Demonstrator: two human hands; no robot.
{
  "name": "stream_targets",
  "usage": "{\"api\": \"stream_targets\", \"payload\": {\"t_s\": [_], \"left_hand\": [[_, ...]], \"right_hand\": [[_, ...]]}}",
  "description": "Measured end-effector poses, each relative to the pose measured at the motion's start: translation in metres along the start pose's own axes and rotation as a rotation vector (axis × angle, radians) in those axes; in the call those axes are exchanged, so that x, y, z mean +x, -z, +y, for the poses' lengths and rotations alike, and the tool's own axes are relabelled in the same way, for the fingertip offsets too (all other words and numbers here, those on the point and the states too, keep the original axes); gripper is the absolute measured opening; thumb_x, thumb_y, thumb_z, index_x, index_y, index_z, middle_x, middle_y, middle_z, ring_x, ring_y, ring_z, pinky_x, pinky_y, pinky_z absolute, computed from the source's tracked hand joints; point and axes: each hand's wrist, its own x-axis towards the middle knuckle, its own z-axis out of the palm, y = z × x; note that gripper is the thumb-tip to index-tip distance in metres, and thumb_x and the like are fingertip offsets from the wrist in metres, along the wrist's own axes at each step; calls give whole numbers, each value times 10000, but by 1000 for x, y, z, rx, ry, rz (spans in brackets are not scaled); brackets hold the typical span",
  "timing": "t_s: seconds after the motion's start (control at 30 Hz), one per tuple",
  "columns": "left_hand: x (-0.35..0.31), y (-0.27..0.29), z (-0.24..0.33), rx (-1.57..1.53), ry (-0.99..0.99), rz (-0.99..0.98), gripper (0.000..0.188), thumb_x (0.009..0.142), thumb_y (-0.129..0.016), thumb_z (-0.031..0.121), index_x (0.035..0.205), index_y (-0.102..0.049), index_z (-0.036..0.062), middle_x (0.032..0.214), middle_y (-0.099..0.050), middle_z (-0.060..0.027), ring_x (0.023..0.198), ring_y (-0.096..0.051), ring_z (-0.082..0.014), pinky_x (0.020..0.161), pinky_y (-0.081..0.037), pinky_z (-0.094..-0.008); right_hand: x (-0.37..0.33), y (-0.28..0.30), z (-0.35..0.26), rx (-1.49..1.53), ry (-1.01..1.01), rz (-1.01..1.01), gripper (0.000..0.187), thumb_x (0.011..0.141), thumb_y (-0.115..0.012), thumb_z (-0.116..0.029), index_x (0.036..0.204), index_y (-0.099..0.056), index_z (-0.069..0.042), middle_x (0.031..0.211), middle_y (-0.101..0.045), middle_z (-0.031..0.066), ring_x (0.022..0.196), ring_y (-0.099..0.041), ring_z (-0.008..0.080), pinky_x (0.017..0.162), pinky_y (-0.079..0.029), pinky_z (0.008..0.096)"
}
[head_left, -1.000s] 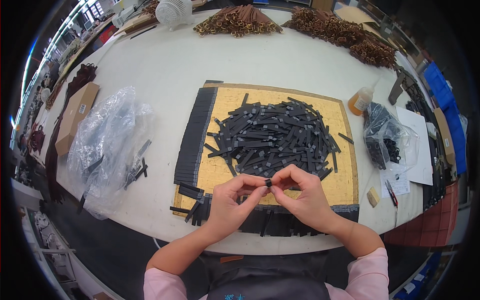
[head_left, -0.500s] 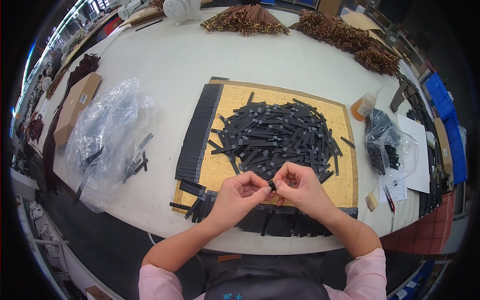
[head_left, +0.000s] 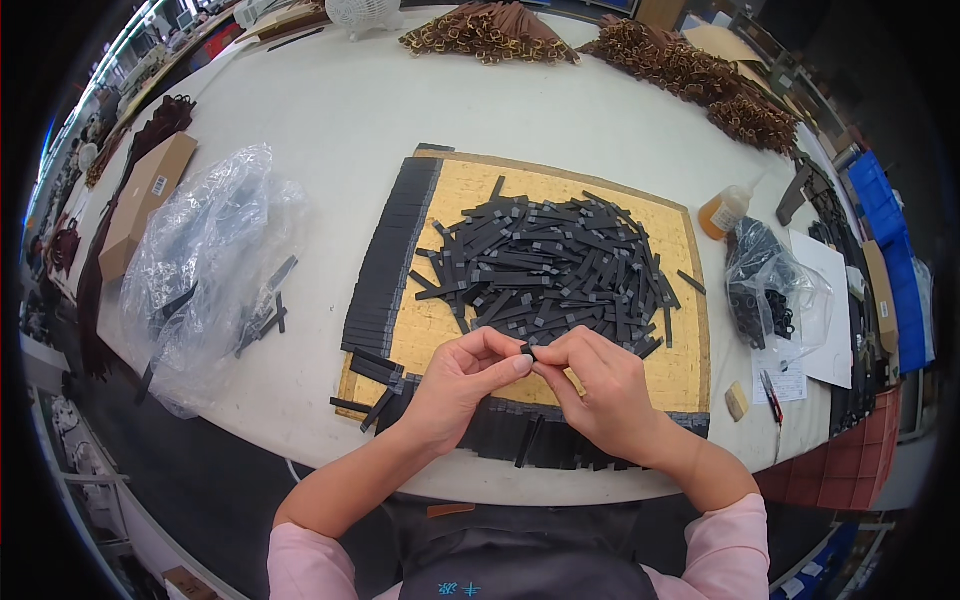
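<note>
Between my fingertips is a short black strip [head_left: 528, 351], bent into a small loop. My left hand [head_left: 468, 382] pinches its left side with thumb and index finger. My right hand [head_left: 598, 388] pinches the other side, so both hands are closed on the one piece. Just beyond them a heap of black strips [head_left: 550, 265] with greyish ends covers the middle of a yellow board [head_left: 402, 310]. More black strips lie in a tight row along the board's left edge [head_left: 388, 250] and its near edge [head_left: 560, 443]. A few loose ones lie at the near left corner.
A clear plastic bag [head_left: 205, 290] and a cardboard box [head_left: 148, 205] lie on the left. On the right are a bottle of amber liquid [head_left: 724, 213], a bag of black rings [head_left: 765, 290], a small tan block [head_left: 736, 401] and a cutter [head_left: 771, 396]. Brown strap bundles [head_left: 490, 35] line the far edge.
Both hands have shifted slightly left and away from me with the strip. The piece between the fingertips now shows as a curled loop. The view has shifted a little.
</note>
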Motion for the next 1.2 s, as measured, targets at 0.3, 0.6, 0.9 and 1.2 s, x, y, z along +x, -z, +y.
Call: {"api": "stream_targets", "payload": {"t_s": [0.3, 0.6, 0.9, 1.2], "left_hand": [[-1, -3, 2, -14, -42, 18, 82, 956, -687, 96, 1019, -643, 69, 993, -661, 7, 955, -604, -58, 913, -468, -238], [-1, 5, 8, -162, 37, -100, 106, 988, -634, 143, 1043, -627, 52, 1081, -683, -44, 992, -633, -110, 962, -482, -288], [-4, -3, 7, -9, 2, -31, 149, 982, -652, 103, 1096, -688, 14, 1043, -701, -50, 958, -660, -105, 907, -523, -265], [-11, -10, -7, 266, -183, -46, 150, 984, -633, 55, 1101, -611, -35, 996, -683, -58, 947, -687, -120, 844, -554, -254]], "right_hand": [[4, 1, 2, 166, -161, -76, 177, 840, -747, -3, 968, -625, -6, 822, -641, 104, 735, -677, 236, 627, -532, 320], [11, 6, -4, 229, -167, -37, 288, 843, -762, -41, 1118, -678, -26, 978, -656, 93, 803, -708, 201, 676, -570, 296], [5, 7, 3, 233, -142, 26, 254, 816, -776, -9, 1060, -709, -24, 945, -689, 101, 790, -716, 215, 683, -584, 300], [4, 24, -2, 378, -301, -132, 196, 877, -704, 2, 1071, -726, -17, 969, -703, 110, 819, -709, 205, 700, -577, 293]]}}
